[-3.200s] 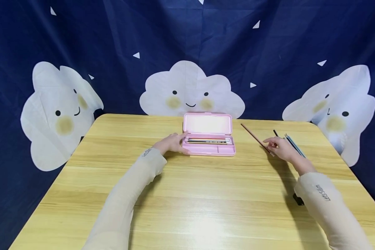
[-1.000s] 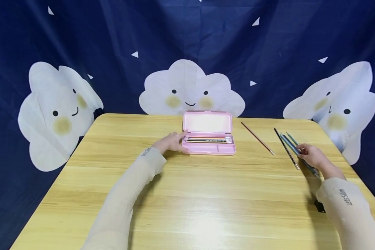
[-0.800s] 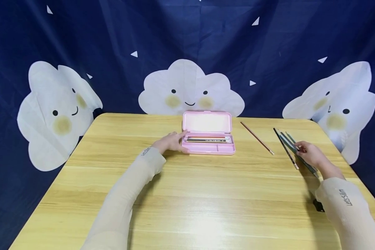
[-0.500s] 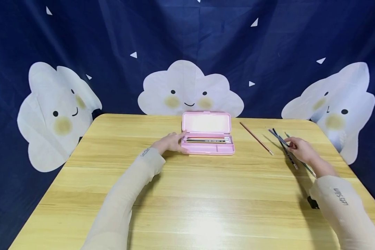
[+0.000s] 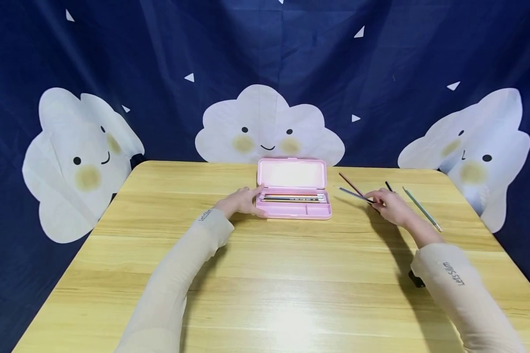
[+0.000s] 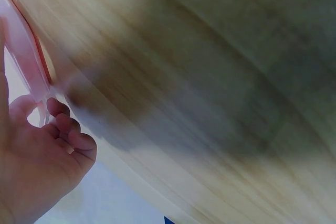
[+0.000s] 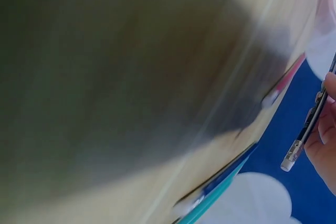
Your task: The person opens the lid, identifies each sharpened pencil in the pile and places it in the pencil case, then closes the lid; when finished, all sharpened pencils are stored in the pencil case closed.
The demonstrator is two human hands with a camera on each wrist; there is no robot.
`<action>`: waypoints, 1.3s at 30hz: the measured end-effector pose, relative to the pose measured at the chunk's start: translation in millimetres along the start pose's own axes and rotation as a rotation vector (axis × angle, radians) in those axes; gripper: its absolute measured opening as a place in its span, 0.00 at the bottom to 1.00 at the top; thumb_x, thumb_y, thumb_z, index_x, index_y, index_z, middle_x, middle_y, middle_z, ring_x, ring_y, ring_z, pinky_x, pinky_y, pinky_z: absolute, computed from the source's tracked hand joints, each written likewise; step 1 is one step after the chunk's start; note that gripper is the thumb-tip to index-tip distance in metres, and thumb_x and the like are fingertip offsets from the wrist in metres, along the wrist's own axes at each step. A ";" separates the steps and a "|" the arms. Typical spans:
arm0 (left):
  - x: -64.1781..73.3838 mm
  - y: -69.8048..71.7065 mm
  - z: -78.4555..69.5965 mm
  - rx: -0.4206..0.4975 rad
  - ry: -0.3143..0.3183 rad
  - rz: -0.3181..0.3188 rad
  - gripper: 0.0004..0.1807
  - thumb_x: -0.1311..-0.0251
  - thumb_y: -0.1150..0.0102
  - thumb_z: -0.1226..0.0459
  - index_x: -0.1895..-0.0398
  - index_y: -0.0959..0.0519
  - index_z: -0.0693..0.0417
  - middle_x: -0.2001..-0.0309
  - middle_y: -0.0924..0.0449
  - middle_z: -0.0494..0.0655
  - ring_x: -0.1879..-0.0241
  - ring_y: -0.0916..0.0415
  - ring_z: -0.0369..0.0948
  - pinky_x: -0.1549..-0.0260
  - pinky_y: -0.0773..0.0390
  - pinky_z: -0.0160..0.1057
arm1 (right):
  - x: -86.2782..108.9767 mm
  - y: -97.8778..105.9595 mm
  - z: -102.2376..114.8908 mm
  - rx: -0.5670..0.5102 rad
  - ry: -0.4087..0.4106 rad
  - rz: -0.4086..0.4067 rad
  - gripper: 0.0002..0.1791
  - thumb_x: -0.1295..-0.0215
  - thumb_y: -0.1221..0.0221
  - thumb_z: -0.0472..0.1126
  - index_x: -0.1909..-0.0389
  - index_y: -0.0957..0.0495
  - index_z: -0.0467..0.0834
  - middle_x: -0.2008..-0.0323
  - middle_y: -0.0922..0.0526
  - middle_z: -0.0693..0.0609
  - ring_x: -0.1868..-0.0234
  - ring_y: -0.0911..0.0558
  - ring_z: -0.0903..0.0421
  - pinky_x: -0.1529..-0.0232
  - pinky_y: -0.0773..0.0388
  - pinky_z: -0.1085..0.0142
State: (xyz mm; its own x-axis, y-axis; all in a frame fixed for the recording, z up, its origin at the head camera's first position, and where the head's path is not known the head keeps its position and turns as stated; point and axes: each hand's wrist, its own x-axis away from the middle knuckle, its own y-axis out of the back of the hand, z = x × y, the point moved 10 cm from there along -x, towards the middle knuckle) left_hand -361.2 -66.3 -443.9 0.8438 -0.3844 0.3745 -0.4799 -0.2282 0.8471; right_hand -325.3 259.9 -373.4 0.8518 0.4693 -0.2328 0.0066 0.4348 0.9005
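Note:
My left hand (image 5: 240,201) holds the left end of an open pink pencil case (image 5: 284,211), thumb on the front side and fingers at the back. Several pencils (image 5: 293,198) lie lengthwise in the case's rear compartment. To the right of the case, my right hand (image 5: 390,206) pinches a dark pencil (image 5: 351,192) near its eraser end, its tip pointing left toward the case. In the right wrist view this dark pencil (image 7: 308,124) shows a metal band and white eraser. Below it in the head view lies a reddish-brown pencil (image 5: 348,180), partly covered by the hand.
A black pencil (image 5: 388,186), mostly hidden behind my right hand, and a green pencil (image 5: 422,209) lie on the wooden table (image 5: 265,274) to the right. Behind the table's far edge hangs a dark blue curtain (image 5: 159,59) with white clouds.
My right hand has picked up the dark pencil from beside the green one and carried it left, over the black pencil, to the reddish-brown one. My left hand stays on the case.

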 end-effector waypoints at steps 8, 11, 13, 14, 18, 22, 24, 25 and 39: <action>1.1 0.0 1.9 0.000 0.000 -0.007 0.57 0.56 0.39 0.39 0.28 0.61 0.42 0.33 0.50 0.65 0.35 0.50 0.54 0.38 0.46 0.53 | -29.8 -19.8 24.4 -0.039 0.055 0.003 0.14 0.48 0.45 0.21 0.60 0.22 0.32 0.76 0.31 0.49 0.72 0.33 0.53 0.68 0.34 0.59; 1.5 0.2 1.5 -0.003 -0.008 -0.011 0.57 0.56 0.38 0.39 0.28 0.61 0.43 0.34 0.48 0.65 0.35 0.48 0.54 0.38 0.45 0.52 | -41.6 -29.4 34.0 -0.042 0.065 0.036 0.13 0.46 0.46 0.22 0.60 0.22 0.33 0.74 0.28 0.46 0.70 0.30 0.51 0.65 0.31 0.56; 0.9 0.2 1.2 -0.006 -0.012 -0.012 0.57 0.56 0.38 0.39 0.28 0.61 0.42 0.34 0.48 0.65 0.35 0.48 0.54 0.38 0.45 0.52 | -49.3 -34.9 41.1 -0.034 0.075 0.054 0.14 0.46 0.47 0.21 0.60 0.21 0.33 0.73 0.27 0.44 0.69 0.28 0.49 0.62 0.30 0.53; 0.6 0.3 0.8 -0.008 -0.014 -0.014 0.58 0.56 0.38 0.39 0.28 0.61 0.42 0.34 0.47 0.65 0.36 0.48 0.54 0.38 0.45 0.52 | -53.1 -37.4 44.9 -0.030 0.083 0.062 0.14 0.47 0.47 0.21 0.60 0.21 0.33 0.72 0.26 0.43 0.68 0.28 0.48 0.61 0.29 0.52; -0.9 0.0 0.6 -0.017 -0.019 -0.015 0.58 0.56 0.38 0.39 0.28 0.61 0.42 0.35 0.46 0.64 0.36 0.47 0.54 0.38 0.44 0.52 | -66.8 -49.3 59.2 -0.023 0.109 0.095 0.16 0.47 0.49 0.20 0.58 0.21 0.32 0.67 0.22 0.40 0.63 0.26 0.45 0.57 0.28 0.51; -0.7 0.1 0.3 -0.012 -0.017 -0.014 0.57 0.56 0.38 0.39 0.28 0.61 0.42 0.34 0.47 0.65 0.36 0.48 0.54 0.38 0.45 0.53 | -78.8 -60.9 71.8 -0.021 0.123 0.120 0.16 0.46 0.49 0.20 0.57 0.21 0.32 0.63 0.21 0.39 0.59 0.25 0.44 0.55 0.28 0.52; -0.4 0.5 0.0 -0.008 -0.013 -0.013 0.57 0.56 0.38 0.39 0.28 0.61 0.41 0.34 0.48 0.65 0.35 0.49 0.55 0.38 0.45 0.53 | -84.8 -65.1 78.3 -0.012 0.140 0.118 0.16 0.47 0.49 0.20 0.59 0.21 0.32 0.65 0.22 0.40 0.61 0.24 0.45 0.56 0.27 0.53; -0.3 0.6 0.0 -0.006 -0.011 -0.012 0.57 0.56 0.38 0.39 0.28 0.61 0.41 0.33 0.49 0.65 0.34 0.50 0.55 0.38 0.46 0.53 | -87.6 -67.1 81.1 -0.001 0.149 0.117 0.16 0.47 0.49 0.20 0.59 0.20 0.33 0.67 0.22 0.41 0.63 0.24 0.46 0.57 0.27 0.54; 1.4 1.5 -1.3 -0.012 -0.007 -0.012 0.57 0.56 0.38 0.39 0.28 0.61 0.41 0.34 0.49 0.64 0.35 0.50 0.55 0.38 0.45 0.53 | -111.5 -89.0 103.2 -0.005 0.187 0.145 0.18 0.48 0.50 0.20 0.59 0.20 0.35 0.71 0.24 0.44 0.67 0.25 0.50 0.59 0.26 0.58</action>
State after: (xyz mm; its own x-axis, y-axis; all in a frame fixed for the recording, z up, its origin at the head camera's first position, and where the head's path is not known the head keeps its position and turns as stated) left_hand -360.4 -66.0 -441.6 0.8476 -0.3883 0.3617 -0.4670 -0.2221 0.8559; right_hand -366.9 89.5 -389.7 0.7322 0.6607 -0.1657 -0.1114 0.3561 0.9278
